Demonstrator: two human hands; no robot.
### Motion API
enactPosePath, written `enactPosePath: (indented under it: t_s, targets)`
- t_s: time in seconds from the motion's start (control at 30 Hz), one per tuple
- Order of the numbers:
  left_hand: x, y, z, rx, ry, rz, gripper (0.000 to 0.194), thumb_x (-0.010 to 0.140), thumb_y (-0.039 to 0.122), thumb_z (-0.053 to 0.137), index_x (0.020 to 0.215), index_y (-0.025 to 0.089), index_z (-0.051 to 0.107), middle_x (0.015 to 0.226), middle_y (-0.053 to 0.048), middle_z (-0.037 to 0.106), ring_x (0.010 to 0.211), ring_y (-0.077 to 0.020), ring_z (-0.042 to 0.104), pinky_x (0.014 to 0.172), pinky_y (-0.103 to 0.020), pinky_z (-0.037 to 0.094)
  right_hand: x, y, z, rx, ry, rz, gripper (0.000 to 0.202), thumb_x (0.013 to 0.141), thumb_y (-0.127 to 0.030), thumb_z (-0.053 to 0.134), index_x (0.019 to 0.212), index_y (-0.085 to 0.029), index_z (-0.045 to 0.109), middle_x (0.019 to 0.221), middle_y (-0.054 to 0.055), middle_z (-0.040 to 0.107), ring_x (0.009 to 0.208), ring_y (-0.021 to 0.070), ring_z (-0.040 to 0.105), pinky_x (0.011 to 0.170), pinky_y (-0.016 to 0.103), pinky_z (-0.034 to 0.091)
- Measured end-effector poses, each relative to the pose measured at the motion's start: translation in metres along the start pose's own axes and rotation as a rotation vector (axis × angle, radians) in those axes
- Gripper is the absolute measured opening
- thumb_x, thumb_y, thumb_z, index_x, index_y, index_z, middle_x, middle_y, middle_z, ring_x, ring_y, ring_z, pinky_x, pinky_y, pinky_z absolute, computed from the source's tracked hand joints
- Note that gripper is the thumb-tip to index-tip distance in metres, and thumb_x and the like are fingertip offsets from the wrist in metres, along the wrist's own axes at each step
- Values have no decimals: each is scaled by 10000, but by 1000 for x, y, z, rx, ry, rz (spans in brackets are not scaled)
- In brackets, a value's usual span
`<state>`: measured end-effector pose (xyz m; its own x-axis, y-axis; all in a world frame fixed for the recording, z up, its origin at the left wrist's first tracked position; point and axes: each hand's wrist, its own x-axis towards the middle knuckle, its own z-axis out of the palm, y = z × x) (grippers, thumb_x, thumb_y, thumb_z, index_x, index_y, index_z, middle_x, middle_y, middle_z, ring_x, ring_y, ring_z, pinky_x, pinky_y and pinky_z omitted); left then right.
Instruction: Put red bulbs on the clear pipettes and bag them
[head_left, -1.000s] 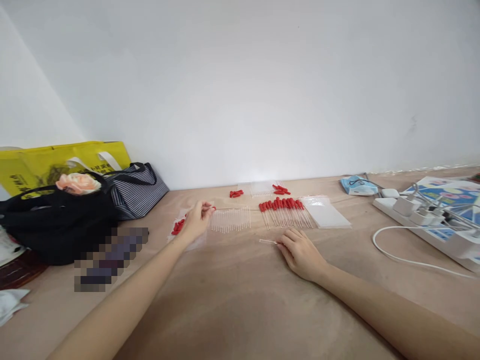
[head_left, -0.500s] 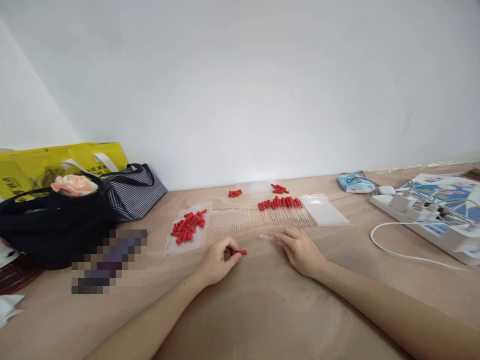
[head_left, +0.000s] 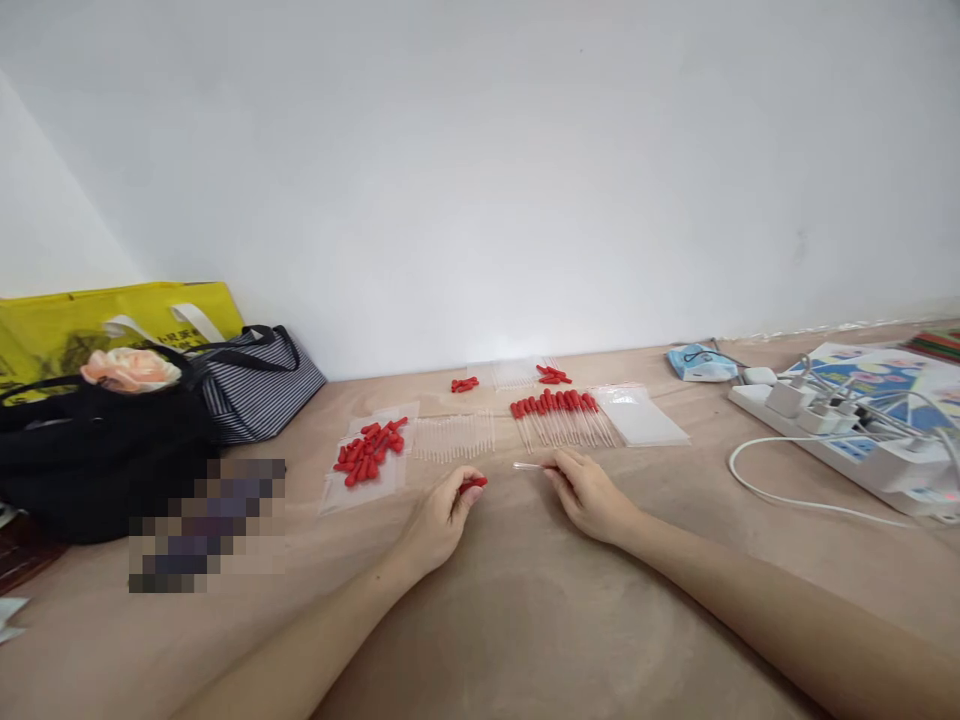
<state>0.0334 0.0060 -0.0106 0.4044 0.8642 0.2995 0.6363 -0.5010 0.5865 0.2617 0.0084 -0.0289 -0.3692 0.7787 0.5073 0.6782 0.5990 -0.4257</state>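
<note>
My left hand (head_left: 446,512) is closed on a red rubber dropper bulb (head_left: 474,484), whose end points right. Between the fingers of my right hand (head_left: 586,492) is a clear dropper tube (head_left: 528,466), pointing left toward the bulb; the two are apart. Loose red bulbs (head_left: 371,452) lie piled on a clear plastic bag left of my left hand. Beyond the hands is a row of bare clear tubes (head_left: 454,436). To its right lie several droppers with red bulbs fitted (head_left: 559,410), side by side.
A clear zip bag (head_left: 641,415) lies right of the fitted droppers. Further back are small groups of red bulbs (head_left: 553,375). A white power strip (head_left: 825,440) with chargers and a cable stands at right. Black (head_left: 112,460) and striped (head_left: 259,385) bags stand at left.
My hands have come slightly up from the table's near side, and the bulb sits deeper in my left fingers. The tube has turned more level. The whole view has shifted slightly.
</note>
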Motion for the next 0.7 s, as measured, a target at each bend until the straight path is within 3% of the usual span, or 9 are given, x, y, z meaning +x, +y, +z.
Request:
enactPosePath:
  t_s: [0.2,0.43,0.7]
  targets:
    - [1,0,2,-11,-34,13,226,854,280,378,936,186,567,904,-36,620,857,-176,562,769,-291,426,10,-11,5,-4,22,-25,156,841,-167,371,859,-192,524,758,16,599,733,144,527,692,291,304]
    - [2,2,0,-61,-60,14,228,867,273,367,929,185,568,890,-23,618,844,-157,556,766,-267,415,4,-21,11,-14,-13,-104,165,816,-135,397,899,-186,529,806,9,632,685,118,534,662,282,238]
    - [1,5,0,-149,-79,-1,216,850,299,398,870,173,572,765,5,603,724,-134,546,667,-224,415,1,-20,13,-27,-29,-158,156,817,-155,393,874,-175,537,732,10,627,597,105,508,648,278,216]
